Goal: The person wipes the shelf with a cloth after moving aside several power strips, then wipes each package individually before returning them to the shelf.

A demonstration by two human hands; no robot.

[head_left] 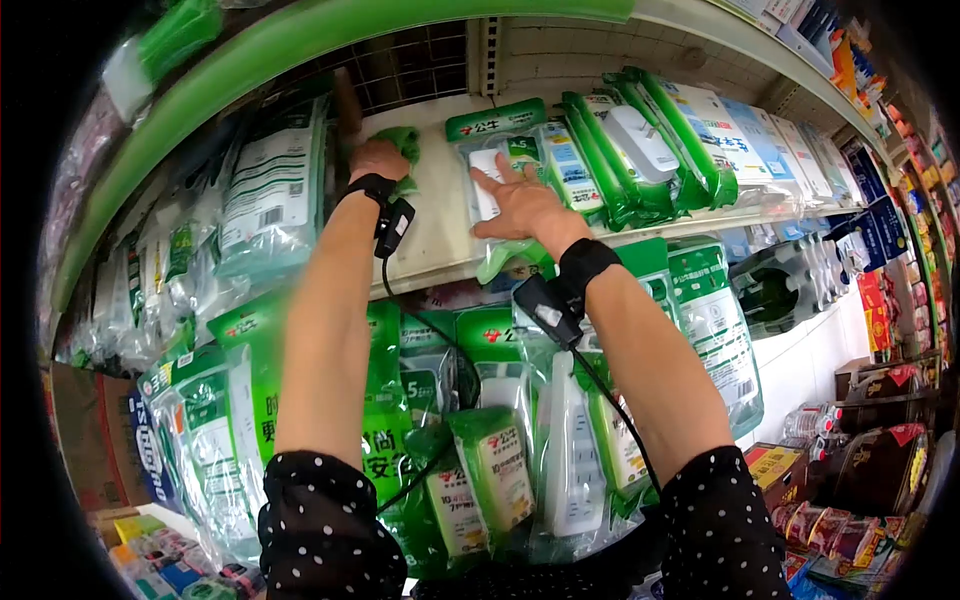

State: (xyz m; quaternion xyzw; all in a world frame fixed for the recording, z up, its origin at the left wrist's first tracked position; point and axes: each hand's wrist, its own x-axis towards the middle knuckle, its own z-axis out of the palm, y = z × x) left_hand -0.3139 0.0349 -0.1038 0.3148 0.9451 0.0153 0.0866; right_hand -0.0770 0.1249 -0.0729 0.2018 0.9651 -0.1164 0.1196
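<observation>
My left hand (376, 160) is closed on a green cloth (403, 143) at the back of the cream-coloured shelf (428, 215). Further right, my right hand (522, 205) has its fingers spread and lies against a clear package with a green header (497, 122) and a white item inside. Under my right wrist, a piece of light green material (515, 257) hangs over the shelf's front edge. Each wrist wears a black strap with a small cabled device.
Green-and-white packs (632, 145) stand in a row at the right. Hanging bags (275, 190) crowd the left side. Below the shelf hang several packaged power strips (575, 470). A green shelf edge (400, 30) arches overhead, and boxed goods (880, 470) are stacked at lower right.
</observation>
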